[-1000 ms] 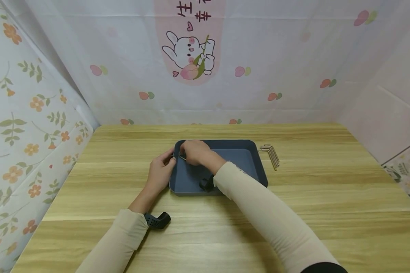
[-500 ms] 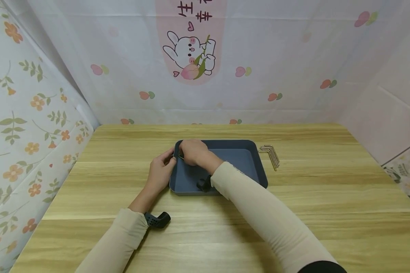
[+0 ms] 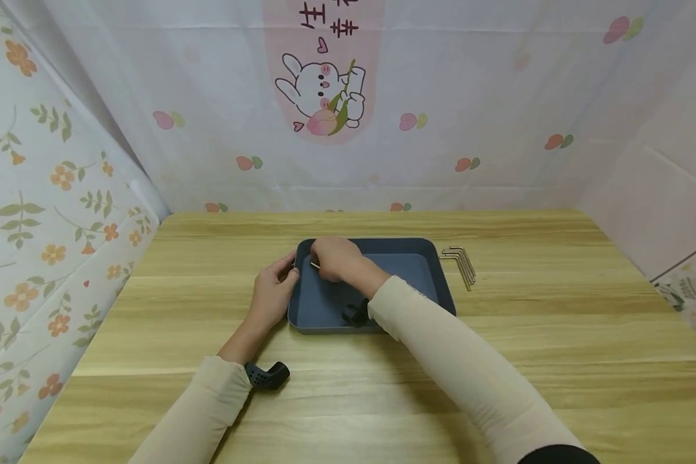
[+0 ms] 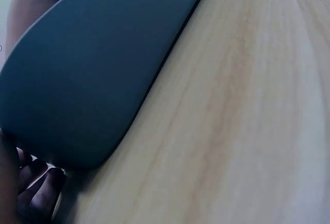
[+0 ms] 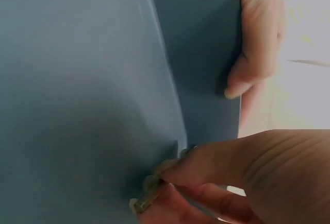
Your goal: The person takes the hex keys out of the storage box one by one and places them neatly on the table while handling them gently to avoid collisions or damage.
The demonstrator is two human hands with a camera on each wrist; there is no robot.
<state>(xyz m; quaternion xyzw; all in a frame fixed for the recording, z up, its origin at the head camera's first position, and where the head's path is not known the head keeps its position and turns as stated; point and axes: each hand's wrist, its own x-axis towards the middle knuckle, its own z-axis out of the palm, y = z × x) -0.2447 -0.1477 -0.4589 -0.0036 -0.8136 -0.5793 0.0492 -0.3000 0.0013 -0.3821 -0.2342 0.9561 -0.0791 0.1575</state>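
Note:
A dark blue-grey rectangular tray (image 3: 406,270) lies on the wooden table. My left hand (image 3: 269,293) grips its left wall, the thumb over the rim in the right wrist view and the other fingers outside. Inside the tray's far left corner, my right hand (image 3: 338,259) pinches small metal rods that look like hex keys (image 5: 147,195). Only their ends show past the fingertips, and the rest is hidden by the hand. A short metal tip (image 3: 315,265) sticks out below the right hand in the head view. The left wrist view is mostly filled by the tray's outer wall (image 4: 98,69).
Several L-shaped hex keys (image 3: 461,265) lie side by side on the table (image 3: 528,309), just right of the tray. A patterned curtain (image 3: 441,84) hangs behind the table, and a floral cloth (image 3: 52,251) hangs on the left.
My right hand has shifted slightly left, then back right within the tray corner, and the metal tip shows more now. The left hand and the tray stay put.

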